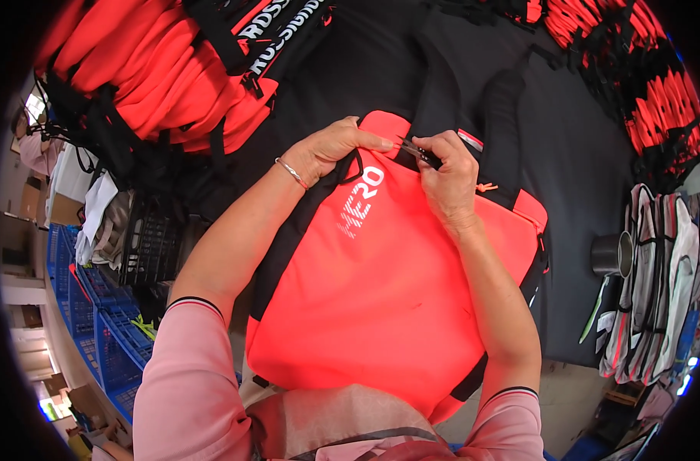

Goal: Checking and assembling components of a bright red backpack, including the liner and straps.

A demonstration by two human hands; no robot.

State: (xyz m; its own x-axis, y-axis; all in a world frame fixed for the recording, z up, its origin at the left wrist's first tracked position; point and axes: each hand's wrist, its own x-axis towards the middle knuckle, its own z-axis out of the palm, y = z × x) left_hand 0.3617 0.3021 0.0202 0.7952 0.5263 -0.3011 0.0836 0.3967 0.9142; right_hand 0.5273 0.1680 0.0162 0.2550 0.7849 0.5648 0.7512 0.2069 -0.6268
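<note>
A bright red-orange backpack (373,300) with black sides and white printing lies in front of me, its lower end against my body. My left hand (330,151) is closed at its upper end, thumb and fingers pinching the red fabric beside a black strip. In my right hand (451,175) is a pair of dark thread snips (416,150), gripped in curled fingers. The snips' tips point left, close to my left thumb at the fabric. Any thread between the blades is too small to make out. An orange zipper pull (486,187) shows right of my right hand.
Black cloth (580,253) covers the table. A pile of red bags (165,77) with black straps rises at far left; more red bundles (661,111) lie far right. A black crate (151,238) and blue crates (111,319) stand left. A metal cup (611,253) is near grey bags (653,284).
</note>
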